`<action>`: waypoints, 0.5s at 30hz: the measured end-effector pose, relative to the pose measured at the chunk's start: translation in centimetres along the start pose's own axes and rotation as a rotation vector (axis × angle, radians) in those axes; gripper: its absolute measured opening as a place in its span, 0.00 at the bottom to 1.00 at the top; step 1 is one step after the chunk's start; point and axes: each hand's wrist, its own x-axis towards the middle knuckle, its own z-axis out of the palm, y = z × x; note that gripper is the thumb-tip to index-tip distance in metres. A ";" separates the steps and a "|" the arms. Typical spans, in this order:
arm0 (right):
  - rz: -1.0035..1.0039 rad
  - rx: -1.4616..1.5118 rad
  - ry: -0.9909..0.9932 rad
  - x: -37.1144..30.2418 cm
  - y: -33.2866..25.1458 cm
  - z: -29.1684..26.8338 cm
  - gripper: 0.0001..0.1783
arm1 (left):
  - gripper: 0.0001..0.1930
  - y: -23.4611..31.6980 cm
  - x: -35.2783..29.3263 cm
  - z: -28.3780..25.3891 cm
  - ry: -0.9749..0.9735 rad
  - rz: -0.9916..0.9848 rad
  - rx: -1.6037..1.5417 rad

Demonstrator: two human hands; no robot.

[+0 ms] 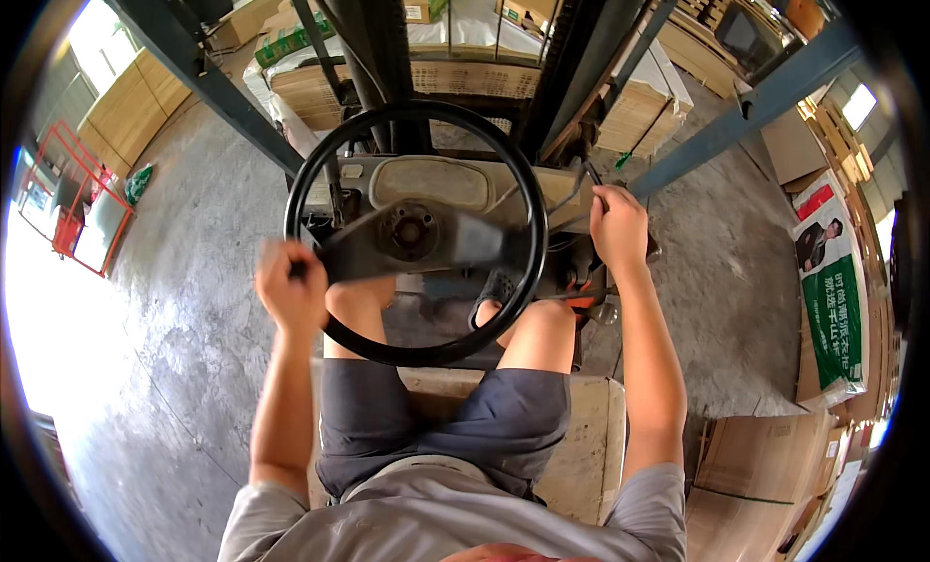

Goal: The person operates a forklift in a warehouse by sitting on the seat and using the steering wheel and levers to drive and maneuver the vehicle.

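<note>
In front of me is a black steering wheel (535, 208) with a round hub. My left hand (293, 286) is closed around a dark knob at the wheel's left side, slightly blurred. Off the wheel's right side, my right hand (618, 223) is closed on the top of a thin control lever (593, 172). Most of that lever's top is hidden by my fingers. Behind the wheel lies a worn dashboard (431, 182). My foot in a dark shoe (497, 293) rests below the wheel, near the floor pedals.
Beyond the dark forklift mast (368, 58), a wrapped stack of boards (465, 78) stands close ahead. Grey posts (756, 111) frame both sides. A red cart (73, 199) stands on the concrete floor at left. Cartons (760, 455) and a green-and-white printed sheet (831, 300) are at right.
</note>
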 end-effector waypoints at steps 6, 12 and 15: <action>0.103 -0.021 -0.055 3.8 4.2 4.3 0.13 | 0.04 3.7 15.6 17.7 -0.241 -0.245 0.111; 0.102 0.022 -0.122 6.8 8.2 8.2 0.20 | 0.03 12.2 7.1 29.2 -0.584 0.403 -0.333; 0.099 -0.006 -0.121 8.4 10.9 9.1 0.20 | 0.07 11.7 2.6 26.0 -0.926 0.475 -0.521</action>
